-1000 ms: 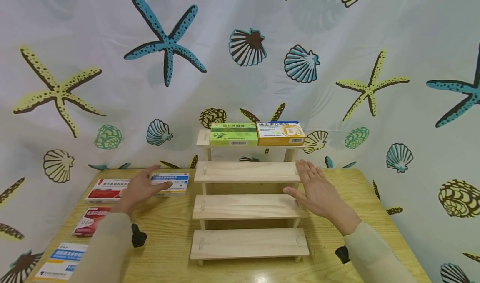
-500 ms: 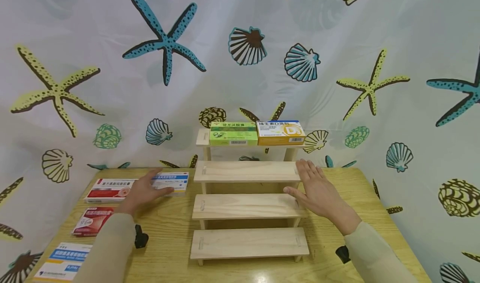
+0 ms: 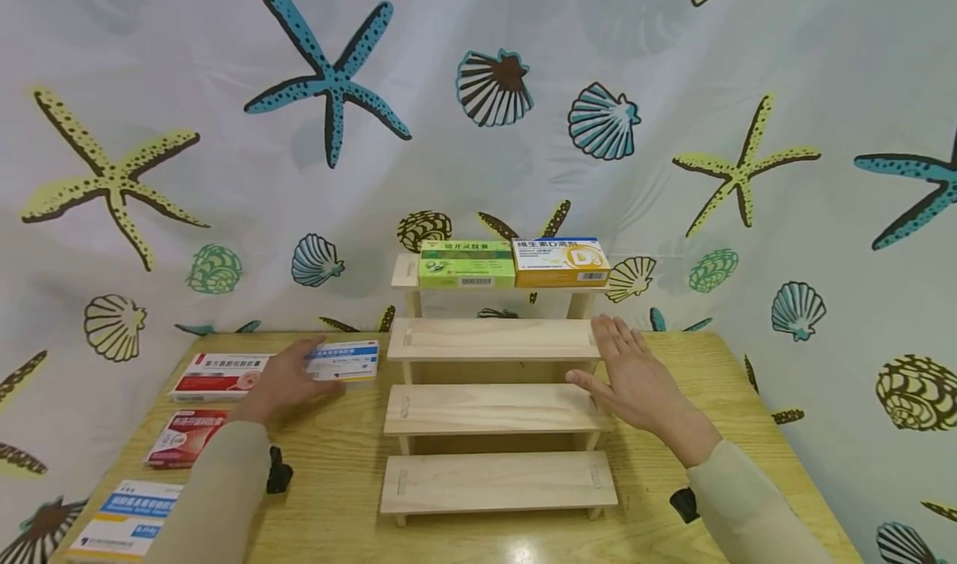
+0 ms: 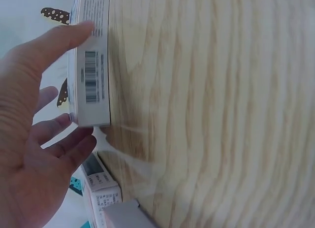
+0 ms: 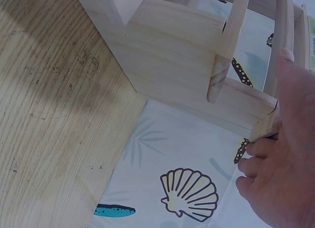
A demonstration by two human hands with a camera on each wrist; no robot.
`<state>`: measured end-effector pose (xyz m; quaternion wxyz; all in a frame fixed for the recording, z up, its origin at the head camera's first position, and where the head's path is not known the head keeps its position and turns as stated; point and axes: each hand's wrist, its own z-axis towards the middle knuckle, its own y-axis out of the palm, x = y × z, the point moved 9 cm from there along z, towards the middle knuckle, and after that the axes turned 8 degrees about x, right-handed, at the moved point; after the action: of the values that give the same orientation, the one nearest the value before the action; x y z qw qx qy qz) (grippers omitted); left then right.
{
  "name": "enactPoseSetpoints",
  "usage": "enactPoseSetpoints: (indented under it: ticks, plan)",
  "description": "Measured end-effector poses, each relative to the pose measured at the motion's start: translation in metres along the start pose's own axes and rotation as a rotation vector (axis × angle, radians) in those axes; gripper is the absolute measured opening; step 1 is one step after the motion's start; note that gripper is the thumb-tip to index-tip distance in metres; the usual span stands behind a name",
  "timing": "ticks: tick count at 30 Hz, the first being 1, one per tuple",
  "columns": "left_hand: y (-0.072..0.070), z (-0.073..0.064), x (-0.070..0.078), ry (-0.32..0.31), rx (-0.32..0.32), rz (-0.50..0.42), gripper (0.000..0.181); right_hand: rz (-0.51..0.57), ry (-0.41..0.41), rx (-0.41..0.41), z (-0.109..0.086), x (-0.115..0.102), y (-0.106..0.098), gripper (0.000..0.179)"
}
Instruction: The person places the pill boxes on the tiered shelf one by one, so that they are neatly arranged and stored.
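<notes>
At the back left of the table, my left hand (image 3: pixel 287 383) pinches a blue-and-white medicine box (image 3: pixel 345 360). In the left wrist view, the thumb lies on the box's barcode side (image 4: pixel 92 75) and the other fingers reach behind and around its end. My right hand (image 3: pixel 637 380) rests with straight fingers at the right end of the second-highest step of a wooden step rack (image 3: pixel 493 338). In the right wrist view, its thumb touches the rack's edge. A green medicine box (image 3: pixel 465 265) and an orange-and-white vitamin D box (image 3: pixel 561 262) lie on the top step.
Left on the wooden table (image 3: pixel 329 481) are a red-and-white box (image 3: pixel 217 375), a red box (image 3: pixel 183 438) and another blue-and-white box (image 3: pixel 123 518), partly behind the left sleeve. A curtain (image 3: pixel 449 165) printed with shells and starfish hangs behind the table.
My left hand has moved onto the blue-and-white box and closed on it; the box has shifted and tilted slightly. The right hand stays at the rack.
</notes>
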<state>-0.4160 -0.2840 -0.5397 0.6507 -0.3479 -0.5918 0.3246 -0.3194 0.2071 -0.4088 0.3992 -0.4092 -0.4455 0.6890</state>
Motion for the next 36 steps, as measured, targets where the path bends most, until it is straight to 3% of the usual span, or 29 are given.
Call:
enactPoseSetpoints:
  ticks: [10,22,29,36]
  plan:
    - [-0.006,-0.008,-0.003,-0.025,-0.048,0.106,0.113,0.005,0.003,-0.002,0.000,0.001,0.000,0.095]
    - [-0.006,-0.011,-0.002,-0.018,-0.065,0.134,0.111,-0.001,-0.001,0.001,0.001,-0.001,-0.001,0.095]
    - [-0.015,-0.016,0.003,-0.025,-0.039,0.122,0.115,-0.002,0.003,0.007,0.000,0.000,-0.001,0.095]
    - [-0.037,-0.026,0.013,0.027,0.030,0.124,0.114,0.001,0.002,0.002,0.001,0.000,0.000,0.095]
